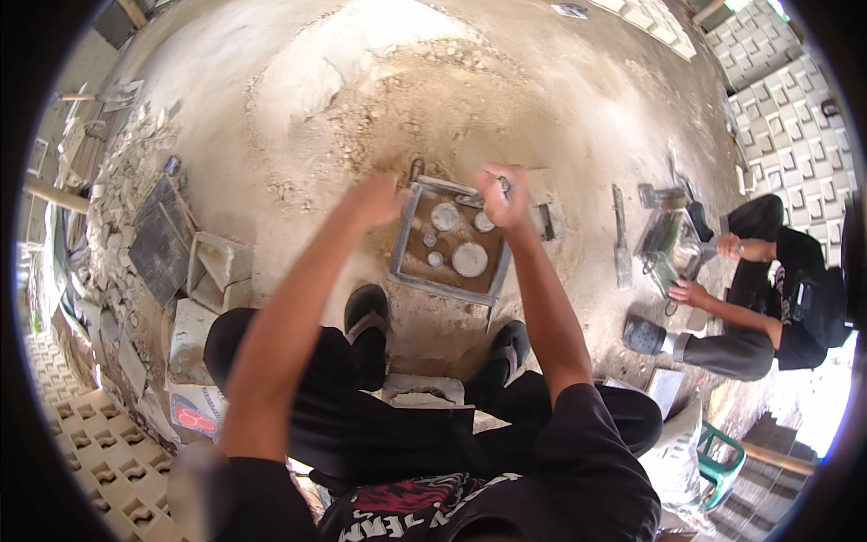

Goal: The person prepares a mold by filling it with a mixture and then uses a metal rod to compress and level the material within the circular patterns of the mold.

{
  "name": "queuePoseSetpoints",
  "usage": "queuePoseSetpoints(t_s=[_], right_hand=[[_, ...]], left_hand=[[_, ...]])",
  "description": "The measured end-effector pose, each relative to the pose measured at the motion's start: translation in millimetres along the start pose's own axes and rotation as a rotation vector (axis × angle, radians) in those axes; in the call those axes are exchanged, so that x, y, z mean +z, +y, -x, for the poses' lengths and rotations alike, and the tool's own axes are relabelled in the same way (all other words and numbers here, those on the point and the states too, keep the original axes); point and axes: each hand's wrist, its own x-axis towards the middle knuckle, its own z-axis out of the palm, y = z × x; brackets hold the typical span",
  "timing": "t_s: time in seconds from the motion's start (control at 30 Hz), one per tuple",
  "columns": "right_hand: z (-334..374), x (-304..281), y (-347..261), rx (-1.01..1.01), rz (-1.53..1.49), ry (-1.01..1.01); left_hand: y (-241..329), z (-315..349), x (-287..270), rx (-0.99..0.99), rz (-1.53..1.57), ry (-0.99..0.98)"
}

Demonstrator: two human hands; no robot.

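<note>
A square grey frame [444, 290] filled with brown sand lies on the ground between my feet. Set in the sand are several round pale discs, among them a large disc [469, 260] and a smaller disc [444, 216]. My left hand [377, 200] hovers by the frame's far left corner; motion blur smears its fingers. Over the far right corner, my right hand [505, 193] is closed, with a small dark metallic bit showing at the fist; what it belongs to is hidden. A dark rounded piece [416, 169] stands at the far left corner.
Loose soil [388, 117] is heaped beyond the frame. To the right, a co-worker [777, 298] handles another box-like piece [669, 242], with a long bar [620, 237] nearby. Concrete blocks [219, 271], a dark panel [163, 239] and rubble lie left. A green chair [721, 461] stands lower right.
</note>
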Motion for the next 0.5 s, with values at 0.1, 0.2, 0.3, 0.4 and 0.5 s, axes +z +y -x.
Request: queuePoseSetpoints(t_s=[0.1, 0.2, 0.3, 0.4, 0.5], right_hand=[[-1, 20, -26, -0.167, 0.032, 0.043], [8, 27, -5, -0.043, -0.054, 0.014], [9, 16, 23, -0.109, -0.132, 0.049], [-1, 23, -3, -0.227, -0.357, 0.041], [3, 33, 14, -0.073, -0.23, 0.054]], left_hand=[[-48, -23, 116, -0.142, 0.188, 0.171], [-28, -19, 202, -0.212, 0.267, 0.537], [-7, -9, 194, -0.302, 0.275, 0.517], [-10, -6, 191, -0.333, 0.295, 0.565], [-9, -10, 189, -0.335, 0.366, 0.623]])
